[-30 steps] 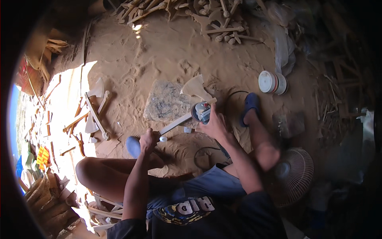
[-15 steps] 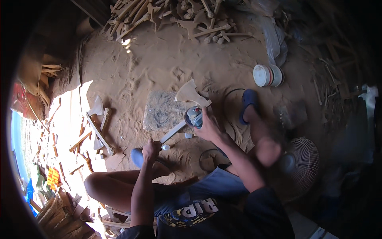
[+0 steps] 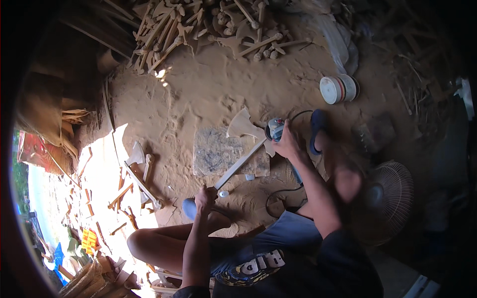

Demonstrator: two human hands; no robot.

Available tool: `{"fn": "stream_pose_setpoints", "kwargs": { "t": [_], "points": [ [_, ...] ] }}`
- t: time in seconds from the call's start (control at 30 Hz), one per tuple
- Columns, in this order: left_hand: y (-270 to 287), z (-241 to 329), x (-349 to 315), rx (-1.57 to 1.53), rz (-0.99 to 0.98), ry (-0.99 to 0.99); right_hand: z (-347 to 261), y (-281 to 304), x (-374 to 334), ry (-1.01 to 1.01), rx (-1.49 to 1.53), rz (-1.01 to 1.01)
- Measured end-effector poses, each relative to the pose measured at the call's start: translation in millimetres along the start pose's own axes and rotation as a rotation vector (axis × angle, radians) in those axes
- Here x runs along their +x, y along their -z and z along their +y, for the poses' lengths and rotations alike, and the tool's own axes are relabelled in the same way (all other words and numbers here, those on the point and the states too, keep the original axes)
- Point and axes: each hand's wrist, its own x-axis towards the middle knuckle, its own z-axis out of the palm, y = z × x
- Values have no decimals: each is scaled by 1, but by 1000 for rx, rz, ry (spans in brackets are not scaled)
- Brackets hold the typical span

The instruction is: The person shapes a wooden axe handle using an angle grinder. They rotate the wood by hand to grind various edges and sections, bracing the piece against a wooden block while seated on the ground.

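Wooden axe [image 3: 243, 144] stretches between both hands in the head view, its broad blade end by the right fingers, its handle end inside the left fingers. Left hand [image 3: 204, 195] is wrapped tight around that handle. Right hand [image 3: 287, 144] is clamped on a grinder [image 3: 275, 130], pressed against the blade, over a flat slab [image 3: 218, 156] on sawdust.

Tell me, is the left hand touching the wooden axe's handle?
Touching. The head view shows the left hand wrapped around the lower end of the wooden axe handle, with no gap.
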Motion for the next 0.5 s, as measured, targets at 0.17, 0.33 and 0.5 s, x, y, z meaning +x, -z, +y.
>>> {"fn": "stream_pose_setpoints", "kwargs": {
  "t": [0.17,0.33,0.5],
  "points": [
    [32,-36,37,-192,-53,22,-36,-27,-20,129,-74,-187],
    [16,-43,38,106,-89,-186,4,-18,6,150,0,52],
    [27,-43,32,-293,-169,63,-14,44,-6,33,-3,169]
  ]
}}
